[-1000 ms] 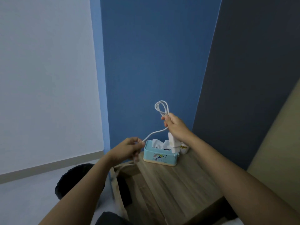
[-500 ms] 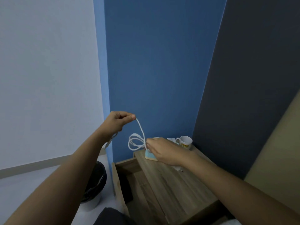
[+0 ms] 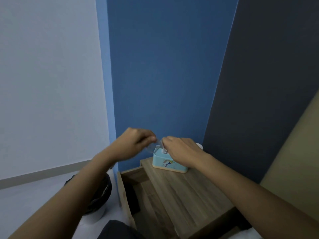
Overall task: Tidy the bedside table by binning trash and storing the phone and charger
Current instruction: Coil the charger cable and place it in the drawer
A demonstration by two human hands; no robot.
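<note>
Both hands meet just above the far end of the wooden bedside table. My left hand and my right hand are closed on the white charger cable, which shows only as a blurred loop between them. The charger's plug is hidden under my right hand. Left of the table top, the drawer stands pulled out, with a dark flat object lying inside; I cannot tell whether it is the phone. On the floor at the left is a bin with a black liner, partly behind my left forearm.
A light blue tissue box sits at the table's far edge under my hands. The rim of a white mug peeks out behind my right hand. Blue and dark walls close off the back; a tan surface rises at right.
My left hand came down and right from its raised spot and now meets my right hand over the tissue box. The stretched length of cable has gathered into a short loop between them.
</note>
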